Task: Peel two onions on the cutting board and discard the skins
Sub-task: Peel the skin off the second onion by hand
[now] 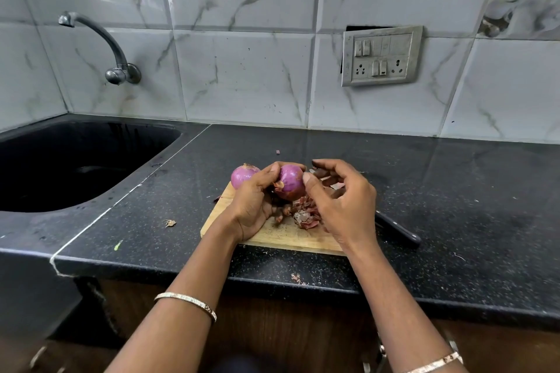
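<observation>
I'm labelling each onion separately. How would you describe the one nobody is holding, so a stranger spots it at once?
On the black counter, right of the sink, lies a wooden cutting board. At its far left corner sits the loose onion, just beyond the left hand. Unlike the held onion gripped in that hand, it lies free.

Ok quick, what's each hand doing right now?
Left hand: grips an onion.
Right hand: open, fingers loosely curled, thumb at the onion, nothing visibly gripped.
</observation>
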Demonstrator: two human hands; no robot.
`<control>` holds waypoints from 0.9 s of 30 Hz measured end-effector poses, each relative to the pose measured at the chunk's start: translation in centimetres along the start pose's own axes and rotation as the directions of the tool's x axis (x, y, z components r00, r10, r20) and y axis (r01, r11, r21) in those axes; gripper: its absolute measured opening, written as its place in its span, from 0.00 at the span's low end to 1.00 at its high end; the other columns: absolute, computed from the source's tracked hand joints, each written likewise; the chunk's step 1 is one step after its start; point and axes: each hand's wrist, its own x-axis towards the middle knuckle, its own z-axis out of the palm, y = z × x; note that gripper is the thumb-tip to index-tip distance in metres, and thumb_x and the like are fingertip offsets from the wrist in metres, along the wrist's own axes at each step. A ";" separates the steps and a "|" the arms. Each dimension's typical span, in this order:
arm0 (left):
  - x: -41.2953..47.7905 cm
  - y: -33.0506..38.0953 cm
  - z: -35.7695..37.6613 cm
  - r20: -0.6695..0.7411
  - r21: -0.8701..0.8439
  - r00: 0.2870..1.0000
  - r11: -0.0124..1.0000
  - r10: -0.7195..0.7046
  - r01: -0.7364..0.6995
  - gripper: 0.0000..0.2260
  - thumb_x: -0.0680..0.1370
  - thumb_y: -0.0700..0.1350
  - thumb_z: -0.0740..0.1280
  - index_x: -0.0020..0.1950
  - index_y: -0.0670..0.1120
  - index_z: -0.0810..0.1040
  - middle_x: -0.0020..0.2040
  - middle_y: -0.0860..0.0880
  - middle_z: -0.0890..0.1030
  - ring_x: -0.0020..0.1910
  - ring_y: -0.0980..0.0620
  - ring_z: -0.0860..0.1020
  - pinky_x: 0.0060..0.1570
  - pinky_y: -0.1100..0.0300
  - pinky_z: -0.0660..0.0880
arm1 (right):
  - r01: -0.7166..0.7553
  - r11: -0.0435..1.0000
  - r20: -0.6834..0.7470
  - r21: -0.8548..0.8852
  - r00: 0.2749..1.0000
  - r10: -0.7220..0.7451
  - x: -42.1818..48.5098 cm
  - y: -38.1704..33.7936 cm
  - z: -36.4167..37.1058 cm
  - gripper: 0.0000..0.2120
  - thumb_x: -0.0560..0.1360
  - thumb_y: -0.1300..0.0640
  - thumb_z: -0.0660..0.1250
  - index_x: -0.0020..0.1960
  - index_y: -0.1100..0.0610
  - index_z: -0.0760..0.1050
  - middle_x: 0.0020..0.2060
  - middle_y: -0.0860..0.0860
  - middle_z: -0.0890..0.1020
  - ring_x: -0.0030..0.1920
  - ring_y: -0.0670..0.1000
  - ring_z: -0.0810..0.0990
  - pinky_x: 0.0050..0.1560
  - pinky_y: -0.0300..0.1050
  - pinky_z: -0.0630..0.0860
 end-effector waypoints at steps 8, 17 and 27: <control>0.2 -0.2 0.1 -0.002 0.013 1.000 1.000 -0.005 0.005 0.15 0.86 0.50 0.56 0.58 0.43 0.79 0.38 0.44 0.81 0.29 0.50 0.73 0.24 0.62 0.69 | 0.014 0.998 0.064 0.063 0.998 -0.018 0.0 0.2 0.2 0.08 0.73 0.55 0.78 0.52 0.52 0.87 0.44 0.42 0.86 0.47 0.39 0.84 0.49 0.29 0.76; 0.6 -0.7 -0.2 -0.009 0.042 1.000 0.999 0.018 -0.017 0.17 0.85 0.51 0.58 0.63 0.41 0.79 0.47 0.39 0.82 0.42 0.44 0.73 0.34 0.58 0.68 | 0.036 0.997 0.033 0.075 0.999 -0.039 0.1 0.7 0.4 0.06 0.74 0.63 0.76 0.50 0.57 0.87 0.41 0.42 0.86 0.44 0.40 0.85 0.49 0.33 0.79; 0.5 -0.6 -0.2 -0.006 0.022 1.000 1.000 0.003 -0.003 0.18 0.85 0.51 0.57 0.62 0.40 0.78 0.41 0.40 0.81 0.29 0.49 0.73 0.23 0.61 0.68 | 0.036 0.997 0.044 0.064 0.998 -0.039 0.0 0.2 0.0 0.10 0.73 0.63 0.75 0.52 0.52 0.86 0.44 0.42 0.86 0.44 0.40 0.84 0.45 0.29 0.77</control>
